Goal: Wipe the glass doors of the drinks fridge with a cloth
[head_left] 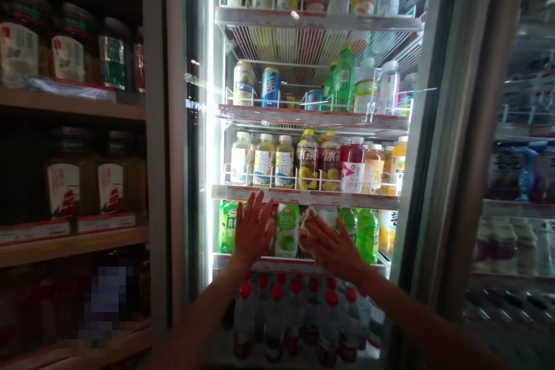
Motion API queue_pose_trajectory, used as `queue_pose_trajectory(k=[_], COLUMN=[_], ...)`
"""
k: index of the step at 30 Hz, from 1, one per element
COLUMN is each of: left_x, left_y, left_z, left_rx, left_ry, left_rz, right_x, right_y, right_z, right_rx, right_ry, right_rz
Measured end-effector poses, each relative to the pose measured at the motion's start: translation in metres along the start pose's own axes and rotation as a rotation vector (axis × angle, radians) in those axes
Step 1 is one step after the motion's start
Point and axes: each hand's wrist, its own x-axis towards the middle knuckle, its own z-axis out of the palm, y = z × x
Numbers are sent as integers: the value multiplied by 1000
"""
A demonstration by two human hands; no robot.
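Holding a crumpled cloth (309, 228) up at a glass door (193, 104)

Reading the clock from the gap between the hands. At 3 o'clock, holding the pale cloth beneath the fingers of the right hand (332, 245), tips slanting toward 10. At 9, fanning the left hand (255, 231) wide, tips toward 12; cannot tell contact between palm and pane. Directly between both hands, visible through the glass: a green-labelled bottle (287, 232). Just past the left hand at 9, a green carton (226, 228); past the right hand at 3, green bottles (368, 237). Up at 12, one shelf higher, a row of capped bottles (307, 162); higher again, a blue can (270, 88). Down at 6, red-capped bottles (276, 318). Farther out: between 10 and 11, a bright light strip (210, 127); at 9, big jars (71, 179) on wooden shelving (73, 245); at 2, a metal frame (474, 69).
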Motion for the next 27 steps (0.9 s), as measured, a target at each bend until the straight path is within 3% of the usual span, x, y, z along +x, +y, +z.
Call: queue_pose_trajectory(k=[2, 5, 7, 9, 12, 14, 16, 20, 23, 27], left_x=[-1, -3, -3, -4, -5, -5, -6, -6, -7, -6], left_y=[-1, -2, -3, -3, -5, -6, -7, -7, -5, -5], left_z=[0, 0, 0, -1, -3, -4, -5, -5, -4, -6], left_rx=[2, 3, 1, -3, -5, -10, -16, -17, -15, 3], left_ry=[-7, -15, -18, -21, -29, -40, -46, -47, -48, -49], left_rz=[9, 8, 6, 10, 22, 28, 30, 25, 16, 24], right_x=[16, 54, 66, 58, 29, 22, 30, 61, 55, 29], right_y=[24, 69, 78, 63, 34, 37, 64, 119, 99, 41], right_z=[-5, -14, -15, -12, -8, -10, -18, -29, -23, -12], right_rx=[-36, -136, -158, -125, -67, -62, -103, -209, -182, -67], right_ry=[47, 206, 244, 198, 80, 24, 55, 254, 223, 57], right_rz=[75, 353, 416, 311, 36, -25, 114, 526, 464, 67])
